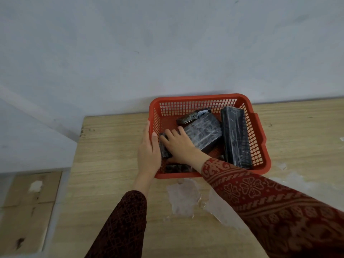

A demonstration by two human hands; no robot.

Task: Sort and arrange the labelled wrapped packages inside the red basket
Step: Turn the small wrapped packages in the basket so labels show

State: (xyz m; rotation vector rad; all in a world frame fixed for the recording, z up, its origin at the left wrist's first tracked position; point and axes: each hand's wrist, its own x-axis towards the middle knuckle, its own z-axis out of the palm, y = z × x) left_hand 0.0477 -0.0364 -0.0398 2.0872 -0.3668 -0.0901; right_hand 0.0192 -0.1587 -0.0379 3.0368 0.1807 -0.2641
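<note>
A red plastic basket [259,135] stands on a wooden table [111,146] against the wall. Inside lie several black wrapped packages: a long one [235,138] along the right wall, a wide flat one [204,135] in the middle, and a smaller one with a white label [193,116] at the back. My left hand [149,151] grips the basket's left rim. My right hand [181,146] reaches into the basket's left side and holds a small black package [164,151] standing against the left wall. Another dark package [176,167] lies under my right wrist, partly hidden.
Torn clear plastic wrap [184,196] lies on the table in front of the basket. The table's left edge drops to a floor with cardboard boxes [28,202]. A pale wall rises right behind the basket.
</note>
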